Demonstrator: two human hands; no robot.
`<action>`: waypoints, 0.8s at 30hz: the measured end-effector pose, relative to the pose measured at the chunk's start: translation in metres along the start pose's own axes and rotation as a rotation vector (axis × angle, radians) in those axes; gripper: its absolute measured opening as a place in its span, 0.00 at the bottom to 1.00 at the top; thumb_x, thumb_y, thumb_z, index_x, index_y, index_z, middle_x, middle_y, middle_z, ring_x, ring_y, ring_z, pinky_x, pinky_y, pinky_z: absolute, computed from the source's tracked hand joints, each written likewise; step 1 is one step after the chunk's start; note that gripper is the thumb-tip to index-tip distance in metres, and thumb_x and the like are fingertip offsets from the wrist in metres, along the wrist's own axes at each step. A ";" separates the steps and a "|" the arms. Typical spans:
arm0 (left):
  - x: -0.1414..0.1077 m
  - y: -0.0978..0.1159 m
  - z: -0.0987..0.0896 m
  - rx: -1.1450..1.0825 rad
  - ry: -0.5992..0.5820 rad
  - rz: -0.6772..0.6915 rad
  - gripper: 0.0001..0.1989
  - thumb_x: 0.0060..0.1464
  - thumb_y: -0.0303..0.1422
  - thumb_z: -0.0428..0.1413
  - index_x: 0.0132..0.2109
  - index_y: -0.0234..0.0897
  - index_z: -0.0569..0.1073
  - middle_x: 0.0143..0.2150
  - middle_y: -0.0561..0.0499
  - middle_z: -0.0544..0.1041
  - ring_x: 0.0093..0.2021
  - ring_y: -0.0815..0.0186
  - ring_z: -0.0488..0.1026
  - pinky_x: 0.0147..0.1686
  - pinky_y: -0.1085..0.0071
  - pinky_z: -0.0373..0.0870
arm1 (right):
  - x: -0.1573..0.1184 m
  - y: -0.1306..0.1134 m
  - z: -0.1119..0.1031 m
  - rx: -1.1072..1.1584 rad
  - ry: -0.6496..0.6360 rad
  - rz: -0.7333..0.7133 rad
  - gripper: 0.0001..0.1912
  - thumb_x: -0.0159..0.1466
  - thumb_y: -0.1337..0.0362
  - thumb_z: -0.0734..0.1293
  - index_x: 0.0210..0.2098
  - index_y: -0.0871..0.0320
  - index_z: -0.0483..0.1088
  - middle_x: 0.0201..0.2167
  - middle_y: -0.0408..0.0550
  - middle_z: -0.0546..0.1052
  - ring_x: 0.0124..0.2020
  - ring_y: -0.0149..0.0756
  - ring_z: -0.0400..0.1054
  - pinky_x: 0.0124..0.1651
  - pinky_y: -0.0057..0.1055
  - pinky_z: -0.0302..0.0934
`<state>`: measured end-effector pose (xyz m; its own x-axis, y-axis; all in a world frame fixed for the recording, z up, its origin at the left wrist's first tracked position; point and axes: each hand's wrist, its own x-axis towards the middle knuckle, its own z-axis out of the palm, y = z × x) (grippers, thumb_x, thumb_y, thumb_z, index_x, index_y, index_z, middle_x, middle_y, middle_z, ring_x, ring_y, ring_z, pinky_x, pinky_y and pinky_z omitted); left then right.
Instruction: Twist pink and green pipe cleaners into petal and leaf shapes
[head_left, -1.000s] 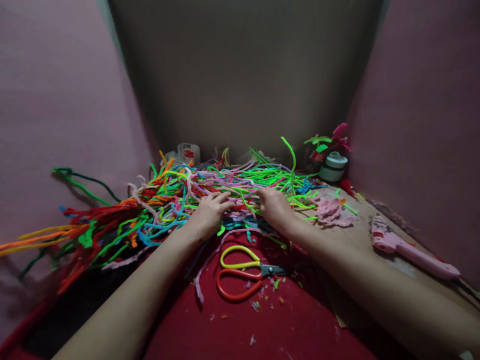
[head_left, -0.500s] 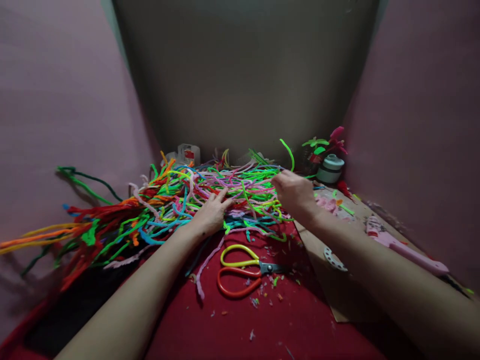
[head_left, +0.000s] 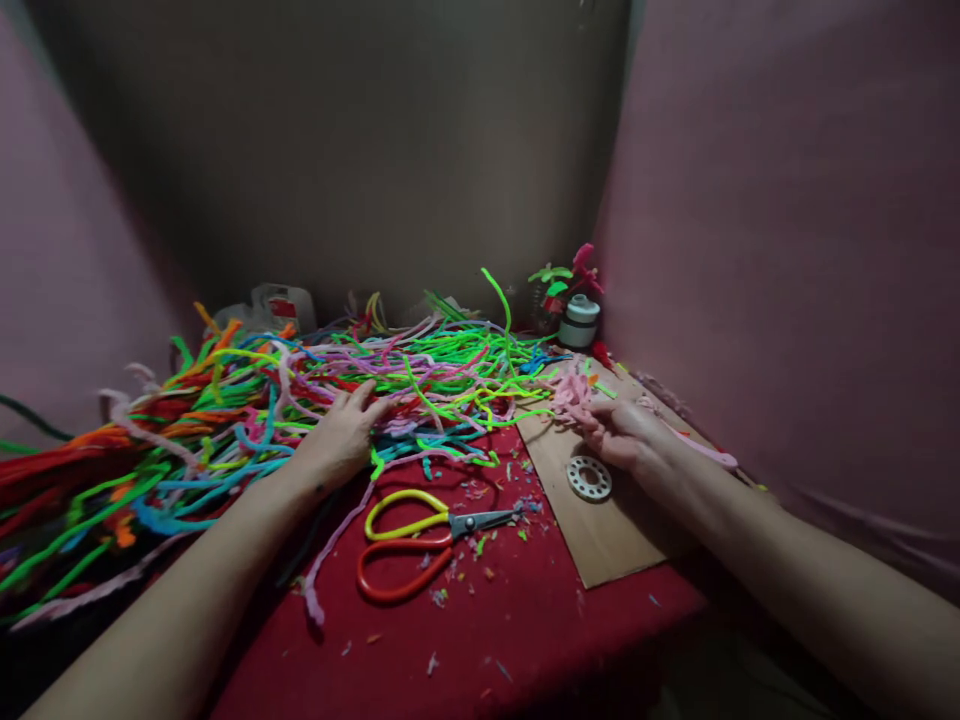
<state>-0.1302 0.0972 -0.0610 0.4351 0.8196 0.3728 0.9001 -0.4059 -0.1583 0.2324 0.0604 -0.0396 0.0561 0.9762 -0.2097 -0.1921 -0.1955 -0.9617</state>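
A wide heap of colourful pipe cleaners point(head_left: 450, 350) spreads over the table, green, pink, red, orange and blue. My left hand point(head_left: 341, 430) rests palm down on its front edge, fingers apart, gripping nothing. Over the brown board my right hand point(head_left: 619, 435) has its fingers drawn together at a small bunch of fuzzy pink pieces point(head_left: 571, 390). Whatever lies between those fingertips is hidden. In front of my left hand lie scissors point(head_left: 427, 540) with one yellow and one red handle loop, blades pointing right.
A round white disc with holes point(head_left: 589, 479) lies on the brown board point(head_left: 592, 545). Behind stands a small pale jar point(head_left: 579, 322) beside green and magenta pipe-cleaner shapes point(head_left: 570, 275). Fuzzy clippings litter the red cloth point(head_left: 465, 650). Walls rise at the back and sides.
My right hand has moved from the right end of the heap down to the pink pieces on the board. My left hand stays on the heap. The view has turned right.
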 end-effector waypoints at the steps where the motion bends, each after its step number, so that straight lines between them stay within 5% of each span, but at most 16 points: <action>1: 0.000 -0.001 0.001 0.008 0.004 0.003 0.29 0.44 0.18 0.44 0.54 0.37 0.69 0.59 0.39 0.63 0.52 0.51 0.64 0.50 0.54 0.64 | 0.001 0.003 -0.001 0.026 0.021 0.050 0.10 0.56 0.78 0.56 0.24 0.60 0.60 0.17 0.44 0.65 0.15 0.22 0.55 0.16 0.17 0.53; 9: 0.002 -0.002 -0.003 -0.089 0.098 -0.028 0.26 0.42 0.19 0.45 0.48 0.39 0.74 0.58 0.42 0.65 0.51 0.51 0.65 0.48 0.52 0.64 | -0.009 0.001 0.008 0.146 0.078 0.195 0.06 0.56 0.76 0.60 0.25 0.62 0.63 0.19 0.46 0.68 0.13 0.19 0.53 0.14 0.17 0.49; 14: 0.002 0.031 -0.061 -0.275 0.496 -0.107 0.15 0.50 0.25 0.49 0.40 0.43 0.75 0.54 0.50 0.69 0.55 0.54 0.62 0.56 0.48 0.54 | -0.029 -0.001 0.029 0.120 0.057 -0.152 0.06 0.56 0.64 0.65 0.30 0.61 0.65 0.16 0.41 0.68 0.11 0.20 0.53 0.13 0.20 0.44; 16: 0.002 0.058 -0.086 -0.539 0.567 -0.195 0.10 0.52 0.30 0.51 0.40 0.41 0.75 0.46 0.48 0.74 0.48 0.58 0.67 0.52 0.55 0.61 | -0.042 -0.003 0.044 0.051 -0.002 -0.266 0.09 0.55 0.60 0.66 0.32 0.59 0.65 0.15 0.38 0.66 0.11 0.22 0.54 0.13 0.21 0.44; 18: 0.001 0.088 -0.103 -0.997 0.403 -0.290 0.10 0.50 0.35 0.55 0.40 0.39 0.75 0.35 0.48 0.75 0.34 0.65 0.70 0.37 0.67 0.69 | -0.055 -0.005 0.063 -0.046 -0.133 -0.352 0.10 0.56 0.57 0.65 0.31 0.59 0.65 0.15 0.37 0.66 0.11 0.22 0.54 0.14 0.22 0.46; 21: 0.002 0.118 -0.112 -1.578 0.078 -0.379 0.15 0.42 0.35 0.62 0.39 0.36 0.74 0.26 0.52 0.71 0.19 0.74 0.62 0.18 0.78 0.59 | -0.070 -0.005 0.091 -0.233 -0.245 -0.345 0.11 0.55 0.58 0.66 0.25 0.59 0.65 0.12 0.35 0.61 0.12 0.21 0.50 0.16 0.22 0.44; 24: 0.003 0.120 -0.111 -1.803 0.263 -0.499 0.09 0.47 0.36 0.59 0.31 0.33 0.73 0.20 0.54 0.68 0.14 0.79 0.56 0.13 0.82 0.49 | -0.073 -0.001 0.108 -0.323 -0.393 -0.241 0.12 0.55 0.59 0.66 0.21 0.60 0.64 0.11 0.35 0.58 0.12 0.21 0.48 0.16 0.23 0.41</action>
<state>-0.0232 0.0062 0.0226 0.0057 0.9766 0.2150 -0.2466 -0.2070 0.9467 0.1222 -0.0009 -0.0042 -0.3198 0.9464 0.0451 0.0939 0.0790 -0.9924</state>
